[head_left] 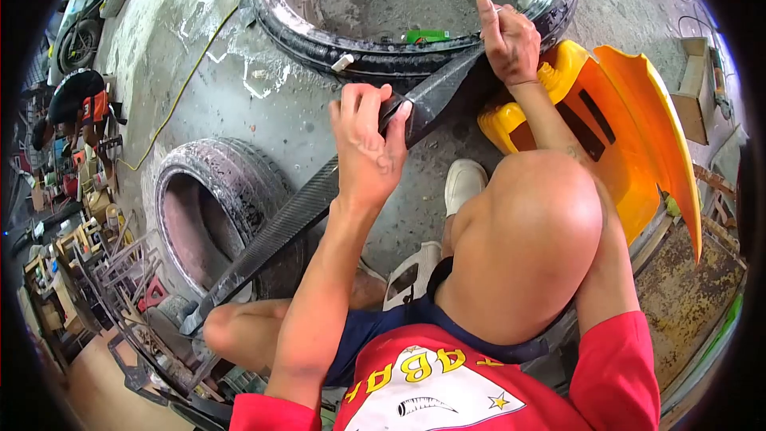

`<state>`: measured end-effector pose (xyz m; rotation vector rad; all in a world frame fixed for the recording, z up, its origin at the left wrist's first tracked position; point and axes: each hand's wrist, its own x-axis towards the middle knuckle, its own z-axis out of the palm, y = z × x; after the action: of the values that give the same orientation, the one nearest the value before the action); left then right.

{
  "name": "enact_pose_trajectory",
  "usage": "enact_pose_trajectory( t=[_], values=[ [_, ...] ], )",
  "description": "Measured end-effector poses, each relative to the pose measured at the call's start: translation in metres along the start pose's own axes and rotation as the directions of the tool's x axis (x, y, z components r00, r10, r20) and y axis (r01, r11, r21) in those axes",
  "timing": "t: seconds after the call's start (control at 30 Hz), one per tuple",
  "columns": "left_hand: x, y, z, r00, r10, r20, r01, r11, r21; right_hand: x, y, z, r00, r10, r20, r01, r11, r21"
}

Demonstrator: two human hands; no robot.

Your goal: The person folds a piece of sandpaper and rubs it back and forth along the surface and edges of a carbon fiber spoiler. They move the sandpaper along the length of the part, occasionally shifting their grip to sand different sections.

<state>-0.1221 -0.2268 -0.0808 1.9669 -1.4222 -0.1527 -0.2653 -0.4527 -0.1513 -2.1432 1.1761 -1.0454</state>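
Note:
A long, glossy black strip (291,215) with a woven, carbon-like pattern runs diagonally from beside my left knee up toward the large tire (367,60). My left hand (369,140) is closed on its upper part, thumb pressed against the edge. Farther up, my right hand (512,44) is a fist at the strip's far end, over the tire's near rim. Between the hands the strip looks folded or twisted. A thin pale sliver shows by the right fingertips, too small to name. What the right fingers wrap around is partly hidden.
A second tire (227,207) leans at left. Orange-yellow plastic body panels (638,136) lie at right. A green piece (427,36) is inside the large tire, a white stub (343,62) on its sidewall. Cluttered tools and scrap (104,263) line the left; a yellow cord (179,100) crosses the floor.

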Motion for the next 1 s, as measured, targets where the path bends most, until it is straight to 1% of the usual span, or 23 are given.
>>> enact_pose_trajectory(
  t=[0.1, 0.17, 0.2, 0.27, 0.3, 0.37, 0.43, 0.53, 0.57, 0.67, 0.7, 0.73, 0.8, 0.87, 0.93, 1.0],
  values=[
    [-0.018, 0.001, -0.008, 0.998, 0.060, -0.012, -0.060, 0.998, -0.012, 0.001, 0.003, 0.001, 1.000, -0.001, -0.019, 0.000, 1.000, -0.014],
    [-0.030, 0.002, -0.012, 1.000, 0.002, 0.025, -0.004, 0.999, 0.050, 0.006, 0.004, 0.001, 1.000, -0.010, -0.022, 0.009, 0.999, -0.035],
    [-0.024, 0.002, -0.009, 1.000, -0.009, 0.030, 0.007, 0.999, 0.051, 0.002, 0.003, 0.001, 1.000, -0.015, -0.006, 0.015, 0.998, -0.055],
    [0.001, 0.001, 0.002, 1.000, 0.002, -0.009, -0.001, 0.999, 0.048, -0.002, 0.003, 0.002, 0.999, -0.035, -0.007, 0.034, 0.998, -0.053],
    [0.001, 0.001, 0.002, 1.000, 0.006, -0.017, -0.006, 1.000, 0.016, -0.001, 0.002, 0.002, 0.999, -0.030, -0.018, 0.030, 0.999, -0.032],
    [-0.023, 0.004, -0.008, 1.000, 0.017, -0.016, -0.017, 1.000, 0.016, 0.002, 0.003, 0.001, 1.000, 0.000, -0.023, -0.001, 1.000, -0.015],
    [-0.031, 0.009, -0.014, 1.000, 0.015, -0.011, -0.015, 0.999, 0.038, 0.004, 0.001, 0.000, 1.000, 0.003, -0.030, -0.003, 1.000, -0.016],
    [-0.003, 0.001, -0.003, 0.999, -0.004, 0.036, 0.003, 0.999, 0.038, 0.002, 0.003, 0.001, 1.000, -0.014, -0.012, 0.014, 1.000, -0.001],
    [0.001, -0.003, 0.005, 1.000, -0.016, 0.007, 0.016, 0.999, 0.040, 0.000, 0.003, 0.001, 0.999, -0.026, -0.019, 0.026, 1.000, 0.005],
    [-0.023, 0.003, -0.013, 1.000, -0.010, 0.018, 0.010, 1.000, -0.003, 0.001, -0.001, 0.000, 0.999, -0.029, -0.040, 0.030, 0.999, 0.015],
    [-0.031, 0.010, -0.018, 0.999, -0.030, 0.020, 0.029, 0.999, 0.040, 0.001, -0.001, -0.001, 0.999, -0.011, -0.041, 0.012, 1.000, 0.024],
    [-0.026, 0.007, -0.014, 0.999, -0.030, 0.022, 0.029, 0.999, 0.038, 0.003, 0.001, -0.001, 0.999, -0.009, -0.041, 0.010, 1.000, 0.022],
    [-0.012, -0.003, -0.008, 0.999, 0.039, 0.038, -0.040, 0.998, 0.040, 0.002, 0.001, 0.000, 1.000, -0.011, -0.028, 0.011, 1.000, 0.012],
    [0.009, -0.016, -0.001, 0.999, -0.034, 0.023, 0.035, 0.999, -0.035, 0.000, 0.000, -0.001, 0.999, -0.019, -0.026, 0.020, 0.999, 0.047],
    [0.013, -0.026, -0.016, 0.999, -0.035, -0.006, 0.034, 0.987, -0.156, 0.003, 0.001, -0.001, 1.000, -0.012, -0.012, 0.013, 0.999, 0.042],
    [-0.007, -0.018, -0.037, 0.998, -0.053, 0.019, 0.055, 0.983, -0.177, 0.003, 0.003, -0.001, 1.000, 0.003, -0.018, -0.003, 0.999, 0.035]
  ],
)
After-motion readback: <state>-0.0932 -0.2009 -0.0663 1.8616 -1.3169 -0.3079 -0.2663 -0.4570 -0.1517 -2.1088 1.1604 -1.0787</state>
